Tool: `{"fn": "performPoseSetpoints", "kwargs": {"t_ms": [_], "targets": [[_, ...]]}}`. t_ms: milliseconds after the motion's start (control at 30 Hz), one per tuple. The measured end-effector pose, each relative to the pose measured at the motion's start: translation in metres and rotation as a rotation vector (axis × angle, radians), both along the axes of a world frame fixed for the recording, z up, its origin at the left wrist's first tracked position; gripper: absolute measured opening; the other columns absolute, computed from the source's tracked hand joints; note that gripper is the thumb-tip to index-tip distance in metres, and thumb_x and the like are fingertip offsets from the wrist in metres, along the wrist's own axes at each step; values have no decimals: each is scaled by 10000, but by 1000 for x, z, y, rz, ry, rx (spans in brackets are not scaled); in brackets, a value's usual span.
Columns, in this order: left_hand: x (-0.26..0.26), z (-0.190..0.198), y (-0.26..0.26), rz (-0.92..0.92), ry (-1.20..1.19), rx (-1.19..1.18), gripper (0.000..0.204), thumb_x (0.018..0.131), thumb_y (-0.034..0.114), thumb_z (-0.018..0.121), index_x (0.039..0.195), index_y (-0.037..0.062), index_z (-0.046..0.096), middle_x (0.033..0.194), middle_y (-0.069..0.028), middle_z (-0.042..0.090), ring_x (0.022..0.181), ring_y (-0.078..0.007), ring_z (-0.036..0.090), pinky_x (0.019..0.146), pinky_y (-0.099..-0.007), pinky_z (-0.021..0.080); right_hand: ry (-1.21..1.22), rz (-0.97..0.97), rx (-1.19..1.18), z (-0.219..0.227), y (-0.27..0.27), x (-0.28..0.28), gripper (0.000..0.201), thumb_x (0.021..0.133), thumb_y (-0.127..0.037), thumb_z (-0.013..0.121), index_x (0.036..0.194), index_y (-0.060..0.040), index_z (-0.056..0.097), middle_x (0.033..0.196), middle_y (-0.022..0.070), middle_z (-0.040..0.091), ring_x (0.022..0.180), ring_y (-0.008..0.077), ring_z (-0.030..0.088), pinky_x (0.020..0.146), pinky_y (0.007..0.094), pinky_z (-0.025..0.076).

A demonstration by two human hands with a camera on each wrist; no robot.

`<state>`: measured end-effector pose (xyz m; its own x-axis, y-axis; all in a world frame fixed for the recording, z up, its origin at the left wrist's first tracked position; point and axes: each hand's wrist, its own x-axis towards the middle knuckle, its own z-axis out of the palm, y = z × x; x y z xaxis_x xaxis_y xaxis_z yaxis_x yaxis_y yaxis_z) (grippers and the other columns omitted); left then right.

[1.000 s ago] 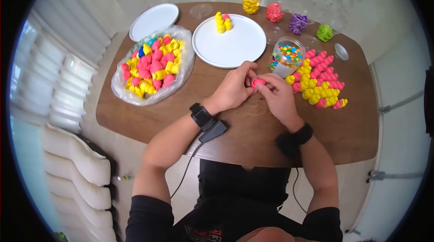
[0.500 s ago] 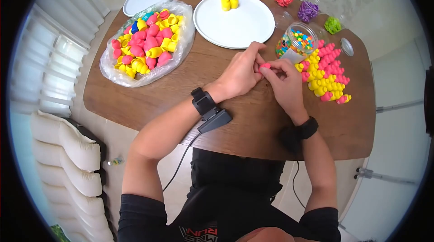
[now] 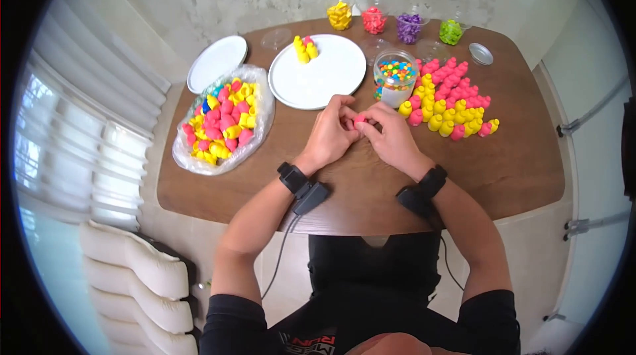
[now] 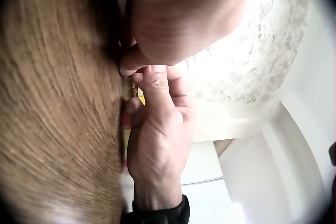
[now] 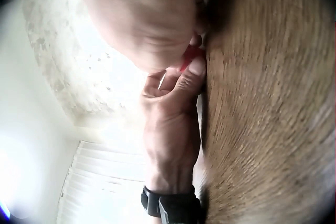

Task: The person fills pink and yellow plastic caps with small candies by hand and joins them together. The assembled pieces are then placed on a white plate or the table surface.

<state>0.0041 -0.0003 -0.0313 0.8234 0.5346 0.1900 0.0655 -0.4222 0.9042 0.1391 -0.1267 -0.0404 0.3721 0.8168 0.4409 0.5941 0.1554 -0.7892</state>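
Both hands meet over the near middle of the table and hold a small pink plastic piece (image 3: 360,118). My left hand (image 3: 329,133) pinches it with curled fingers from one side. From the other side, the thumb and fingers of my right hand (image 3: 396,139) grip it. In the right wrist view a sliver of the pink piece (image 5: 193,57) shows by the left thumb. Fingers hide most of it. Just beyond the hands stands a clear jar (image 3: 395,76) of small multicoloured pieces. Rows of pink and yellow bulbous figures (image 3: 457,100) stand right of it.
On the left lies a plastic bag (image 3: 260,113) of pink, yellow and blue parts. A white round plate (image 3: 324,83) carries several figures; another white plate (image 3: 217,63) lies behind the bag. Cups of yellow (image 3: 339,15), red (image 3: 374,20), purple (image 3: 409,28) and green (image 3: 450,32) pieces line the back edge.
The head view has shifted, moving the whole table in the picture. Both hands stay together on the pink piece, with only slight finger movement.
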Motion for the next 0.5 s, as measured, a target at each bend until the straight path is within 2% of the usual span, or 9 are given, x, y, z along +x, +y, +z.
{"fn": "performPoseSetpoints", "kwargs": {"t_ms": [67, 233, 333, 500], "targets": [[2, -4, 4, -25, -5, -8, 626, 846, -60, 806, 1366, -50, 458, 1003, -84, 700, 860, -97, 616, 768, -259, 537, 71, 12, 31, -3, -1, 1, 213, 938, -149, 729, 1040, 35, 696, 997, 136, 653, 859, 268, 689, 761, 375, 548], [-3, -2, 15, -134, -60, -265, 600, 885, -62, 784, 1392, -22, 466, 1097, -93, 720, 949, -118, 668, 865, -260, 563, 356, -42, 56, -8, -8, 4, 309, 922, -101, 729, 1150, 80, 626, 1041, 181, 692, 889, 240, 730, 782, 349, 578], [-7, 6, 17, -200, -76, -392, 601, 889, -65, 776, 1403, -1, 469, 1181, -110, 721, 987, -121, 676, 874, -257, 562, 314, -9, 113, -14, -8, 6, 255, 920, -32, 663, 1156, 51, 620, 1010, 186, 702, 883, 245, 729, 776, 351, 579], [-8, 19, 12, -202, -19, -417, 546, 907, -64, 757, 1386, 16, 509, 1123, -72, 714, 971, -116, 675, 846, -251, 565, 296, -57, 123, -4, -11, 3, 160, 925, -48, 668, 1054, 24, 609, 925, 156, 704, 814, 233, 718, 709, 359, 563]]}}
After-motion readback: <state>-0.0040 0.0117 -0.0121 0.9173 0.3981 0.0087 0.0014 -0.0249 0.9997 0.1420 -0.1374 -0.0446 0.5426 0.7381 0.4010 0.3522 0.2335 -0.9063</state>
